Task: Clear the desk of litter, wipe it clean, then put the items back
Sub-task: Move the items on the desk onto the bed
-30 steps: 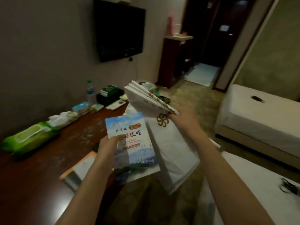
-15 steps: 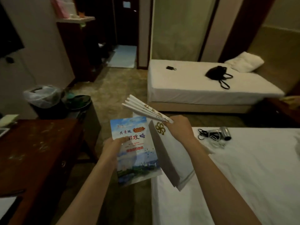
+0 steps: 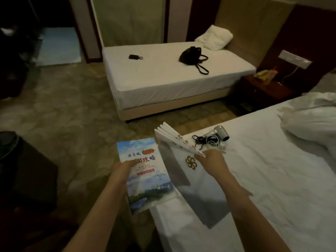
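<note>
While the left hand (image 3: pixel 121 171) is gripping a blue travel brochure (image 3: pixel 145 173) above the carpet, the right hand (image 3: pixel 211 163) is pinching white paper bags (image 3: pixel 192 180) with its fingers over the near bed (image 3: pixel 272 188), just beside a hair dryer (image 3: pixel 219 133).
</note>
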Tool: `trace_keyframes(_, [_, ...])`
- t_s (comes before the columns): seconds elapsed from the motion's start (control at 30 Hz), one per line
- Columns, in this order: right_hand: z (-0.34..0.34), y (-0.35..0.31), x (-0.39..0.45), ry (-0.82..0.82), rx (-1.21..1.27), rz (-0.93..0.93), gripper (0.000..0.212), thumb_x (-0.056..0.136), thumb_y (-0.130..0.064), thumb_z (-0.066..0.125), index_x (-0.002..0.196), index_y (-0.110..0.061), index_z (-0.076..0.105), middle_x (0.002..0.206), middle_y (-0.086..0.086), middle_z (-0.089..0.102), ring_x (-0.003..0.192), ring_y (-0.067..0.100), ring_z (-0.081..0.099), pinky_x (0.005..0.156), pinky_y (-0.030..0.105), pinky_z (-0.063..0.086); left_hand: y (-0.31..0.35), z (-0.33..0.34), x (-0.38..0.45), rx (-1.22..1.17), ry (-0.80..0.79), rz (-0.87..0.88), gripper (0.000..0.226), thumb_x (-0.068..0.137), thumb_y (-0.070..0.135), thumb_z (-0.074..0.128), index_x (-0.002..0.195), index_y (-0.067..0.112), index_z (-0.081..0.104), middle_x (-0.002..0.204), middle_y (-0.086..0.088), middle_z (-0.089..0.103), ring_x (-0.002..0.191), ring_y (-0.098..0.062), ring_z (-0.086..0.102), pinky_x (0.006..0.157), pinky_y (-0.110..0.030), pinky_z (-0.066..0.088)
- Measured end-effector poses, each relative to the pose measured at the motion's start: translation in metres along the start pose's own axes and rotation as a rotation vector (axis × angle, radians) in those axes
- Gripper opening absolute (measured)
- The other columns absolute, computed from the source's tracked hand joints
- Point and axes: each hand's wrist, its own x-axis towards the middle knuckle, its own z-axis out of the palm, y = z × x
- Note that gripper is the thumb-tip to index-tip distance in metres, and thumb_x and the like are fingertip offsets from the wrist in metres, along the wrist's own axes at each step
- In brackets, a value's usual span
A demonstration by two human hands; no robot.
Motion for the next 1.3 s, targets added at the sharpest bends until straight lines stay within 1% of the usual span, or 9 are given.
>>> trace_keyframes(0.27, [-0.021,0.023,0.086,0.185,-0.002,0.211,0.029,0.095,-0.027,0.053,0.094,-0.004,0.071,0.098,0.018,0.068,0.09,0.033,0.061,0.065,0.029,0.036,0.068,0.083,0.121,0.129,-0.132,-0.04,0.014,0.092,0.012,0.058,0.105,0.012,0.059,0.107,-0.014,0.067,0.098,-0.032,0.064,0.094,-0.053,0.049])
trace_keyframes(0.4, [-0.032,0.037,0.134,0.241,-0.069,0.245,0.027,0.095,-0.021,0.051,0.104,-0.002,0.067,0.107,0.019,0.065,0.098,0.035,0.059,0.068,0.029,0.035,0.079,0.129,0.168,0.208,-0.177,-0.028,0.013,0.095,0.008,0.051,0.108,0.008,0.053,0.11,-0.015,0.061,0.081,-0.026,0.063,0.074,-0.042,0.052])
trace_keyframes(0.6, [-0.004,0.049,0.184,0.306,-0.207,0.153,0.027,0.095,-0.018,0.051,0.102,0.002,0.068,0.104,0.019,0.061,0.094,0.037,0.058,0.067,0.032,0.035,0.1,0.145,0.238,0.24,-0.131,-0.042,0.016,0.095,0.014,0.053,0.111,0.012,0.055,0.112,-0.011,0.063,0.089,-0.025,0.064,0.067,-0.039,0.058])
trace_keyframes(0.77, [0.105,0.048,0.188,0.041,-0.321,0.137,0.025,0.096,-0.01,0.042,0.108,0.0,0.062,0.113,0.015,0.055,0.101,0.032,0.056,0.071,0.035,0.042,0.1,0.129,0.284,0.327,-0.102,-0.082,0.016,0.096,0.014,0.051,0.112,0.013,0.055,0.113,-0.01,0.062,0.1,-0.027,0.062,0.081,-0.043,0.052])
trace_keyframes(0.93, [0.209,0.043,0.18,-0.318,-0.307,0.169,0.026,0.097,-0.003,0.037,0.116,-0.004,0.055,0.123,0.014,0.051,0.108,0.029,0.054,0.076,0.032,0.04,0.091,0.126,0.335,0.444,-0.09,-0.163,0.026,0.094,0.013,0.055,0.12,0.009,0.054,0.122,-0.012,0.063,0.099,-0.027,0.063,0.073,-0.04,0.052])
trace_keyframes(1.07, [0.23,0.035,0.179,-0.358,-0.244,0.313,0.023,0.095,-0.003,0.04,0.115,-0.004,0.052,0.124,0.013,0.047,0.106,0.031,0.051,0.07,0.033,0.032,0.084,0.147,0.358,0.561,-0.171,-0.215,0.032,0.097,0.01,0.049,0.128,0.006,0.049,0.116,-0.01,0.059,0.099,-0.025,0.06,0.078,-0.039,0.048])
trace_keyframes(1.17, [0.219,0.034,0.19,-0.172,-0.215,0.352,0.02,0.09,-0.004,0.05,0.109,-0.002,0.056,0.117,0.014,0.052,0.101,0.032,0.053,0.064,0.033,0.035,0.088,0.171,0.369,0.616,-0.224,-0.257,0.03,0.096,0.012,0.05,0.125,0.007,0.051,0.121,-0.01,0.06,0.103,-0.026,0.06,0.083,-0.04,0.048])
trace_keyframes(1.23, [0.2,0.036,0.201,0.057,-0.249,0.27,0.019,0.066,-0.004,0.076,0.08,-0.005,0.063,0.086,0.012,0.062,0.071,0.03,0.06,0.046,0.027,0.037,0.093,0.192,0.376,0.616,-0.286,-0.295,0.021,0.096,0.012,0.05,0.116,0.009,0.052,0.122,-0.012,0.061,0.1,-0.027,0.062,0.083,-0.042,0.05])
trace_keyframes(1.3, [0.187,0.037,0.209,0.238,-0.311,0.208,0.021,0.055,-0.003,0.078,0.063,-0.009,0.06,0.067,0.009,0.059,0.052,0.026,0.055,0.038,0.022,0.033,0.099,0.216,0.38,0.62,-0.348,-0.301,0.009,0.097,0.011,0.048,0.103,0.011,0.054,0.119,-0.013,0.06,0.098,-0.027,0.062,0.079,-0.041,0.05])
